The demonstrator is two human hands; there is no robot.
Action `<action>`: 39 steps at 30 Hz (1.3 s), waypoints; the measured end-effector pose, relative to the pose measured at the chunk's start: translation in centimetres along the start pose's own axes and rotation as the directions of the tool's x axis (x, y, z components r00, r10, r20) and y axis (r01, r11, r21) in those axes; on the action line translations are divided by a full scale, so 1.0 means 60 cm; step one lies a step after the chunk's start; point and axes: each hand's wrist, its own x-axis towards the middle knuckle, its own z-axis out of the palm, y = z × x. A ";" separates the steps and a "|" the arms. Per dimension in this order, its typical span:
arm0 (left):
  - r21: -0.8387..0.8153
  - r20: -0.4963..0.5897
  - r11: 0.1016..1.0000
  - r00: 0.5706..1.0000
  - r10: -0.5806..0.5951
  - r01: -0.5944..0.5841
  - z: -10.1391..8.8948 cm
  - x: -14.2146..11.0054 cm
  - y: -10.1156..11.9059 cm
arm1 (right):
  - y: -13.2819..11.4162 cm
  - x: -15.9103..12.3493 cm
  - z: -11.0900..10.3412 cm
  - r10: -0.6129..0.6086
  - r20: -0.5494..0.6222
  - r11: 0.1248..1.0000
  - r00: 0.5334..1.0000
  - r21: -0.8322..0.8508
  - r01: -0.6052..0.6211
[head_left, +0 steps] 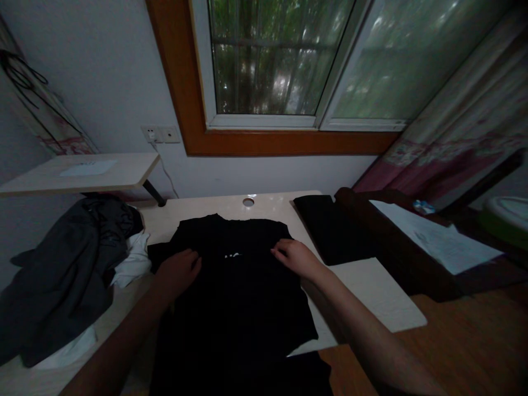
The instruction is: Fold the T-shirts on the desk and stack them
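A black T-shirt (pixel 243 297) with a small white print on its chest lies spread over the pale table (pixel 272 204). Its lower part hangs past the table's front edge toward me. My left hand (pixel 178 273) rests on the shirt's left side below the sleeve, its fingers closed and pinching the cloth. On the opposite side, my right hand (pixel 296 257) is closed on the fabric near the right shoulder, thumb and fingers together. Dim light hides the folds of cloth under both hands.
A heap of dark grey clothing (pixel 61 269) and a white cloth (pixel 134 258) lie at left under a raised shelf (pixel 82 169). A folded black garment (pixel 330 225) sits at right, beside dark brown furniture with papers (pixel 437 236). A window (pixel 272 60) is behind.
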 end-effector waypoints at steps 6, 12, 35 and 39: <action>-0.158 0.221 0.987 0.974 0.050 -0.015 -0.028 -0.012 -0.005 | 0.002 -0.021 -0.017 0.021 0.276 0.936 0.961 0.332 -0.116; -0.165 0.035 0.986 0.999 0.030 -0.023 -0.051 0.028 -0.016 | 0.032 0.012 -0.036 0.109 -0.120 0.899 0.987 0.435 -0.047; -0.497 -0.054 0.853 0.976 -0.213 0.158 -0.006 0.147 -0.078 | 0.058 0.100 -0.050 -0.085 0.252 0.829 0.964 0.554 -0.072; -0.553 -0.092 0.820 0.967 -0.238 0.149 -0.015 0.150 -0.078 | 0.066 0.104 -0.053 -0.034 0.188 0.713 0.982 0.693 -0.108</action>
